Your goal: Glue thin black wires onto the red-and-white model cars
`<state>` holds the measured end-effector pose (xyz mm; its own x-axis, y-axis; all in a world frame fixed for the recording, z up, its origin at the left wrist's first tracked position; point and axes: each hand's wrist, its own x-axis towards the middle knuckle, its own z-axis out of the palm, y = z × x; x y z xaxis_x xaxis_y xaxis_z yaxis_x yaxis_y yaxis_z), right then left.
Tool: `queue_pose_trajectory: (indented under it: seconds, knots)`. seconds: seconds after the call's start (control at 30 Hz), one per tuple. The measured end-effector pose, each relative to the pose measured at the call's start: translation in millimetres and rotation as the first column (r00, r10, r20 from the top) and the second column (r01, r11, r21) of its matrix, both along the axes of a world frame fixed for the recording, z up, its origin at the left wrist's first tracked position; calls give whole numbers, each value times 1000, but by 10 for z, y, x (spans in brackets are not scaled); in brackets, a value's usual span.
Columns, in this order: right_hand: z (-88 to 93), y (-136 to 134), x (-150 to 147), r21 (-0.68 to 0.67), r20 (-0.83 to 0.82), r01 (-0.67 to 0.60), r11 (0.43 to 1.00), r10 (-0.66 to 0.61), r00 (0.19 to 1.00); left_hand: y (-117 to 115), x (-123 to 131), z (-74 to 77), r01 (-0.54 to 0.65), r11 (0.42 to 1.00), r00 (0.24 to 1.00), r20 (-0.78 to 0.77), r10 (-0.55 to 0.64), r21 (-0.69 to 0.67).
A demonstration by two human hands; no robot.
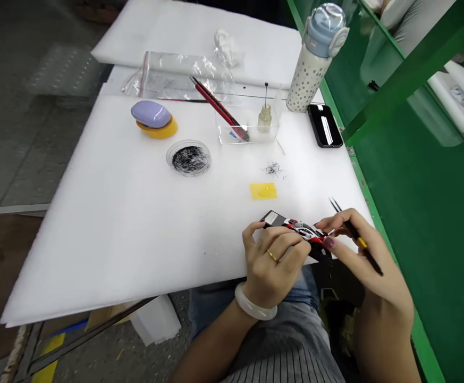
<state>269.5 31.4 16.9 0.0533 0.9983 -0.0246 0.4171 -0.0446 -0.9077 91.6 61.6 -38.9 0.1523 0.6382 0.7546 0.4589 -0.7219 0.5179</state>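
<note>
Model car (305,230) is in both hands at the near edge of the tabletop (128,213), red, white and black bodywork on a dark base with a pale label at one end. Left hand (275,256) is curled over the base and near side, fingers bent and pretty much closed around it. Right hand (371,252) has black tweezers (361,242) tucked across it, tips aimed away from the car, while the thumb and index finger are nearly together at the car's far-right end. Can't tell if they're pinching the car itself or some tiny bit on it. As for how far along it is, I'd call it partway: the body looks mostly together from what shows, but the hands cover a lot of it, so no idea what's finished underneath. Plenty of loose stuff is left out, anyway: a shallow dish (168,158) with a heap of fine black strands (191,159) in it, a little scatter of short dark bits (272,168), and just in front of that a yellow piece (258,191). Farther back, a small bottle (264,118) stands in a clear tray (263,137), with red tweezers (219,109) leaning over its edge.
</note>
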Motion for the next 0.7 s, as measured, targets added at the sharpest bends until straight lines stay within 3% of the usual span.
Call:
queue_pose_trajectory:
  seconds: [0.1,0.23,0.33,0.43,0.5,0.57,0.63,0.7]
  knots:
    - [35,20,-34,-33,107,-94,995,97,990,-5,29,-14,-5,1000,1000,6,5,19]
    - [-35,31,-72,-35,63,-65,997,67,996,-28,8,-1,-8,1000,1000,-3,8,18]
    - [-105,16,37,-11,30,49,999,-49,998,-34,-93,40,6,1000,1000,19,-6,3]
    - [-185,25,377,42,69,313,949,-315,946,5,-245,77,34,999,999,38,-35,7]
    - [-245,46,706,118,206,547,829,-559,803,56,-332,70,34,999,999,18,-34,28]
    - [-307,66,1046,210,414,727,654,-733,540,108,-384,33,29,999,1000,-4,-29,40]
    - [-365,75,1334,247,538,812,528,-772,339,147,-404,-19,35,999,999,-20,-34,34]
    - [-412,72,1531,238,570,847,474,-775,274,165,-409,-68,46,999,998,-31,-45,23]
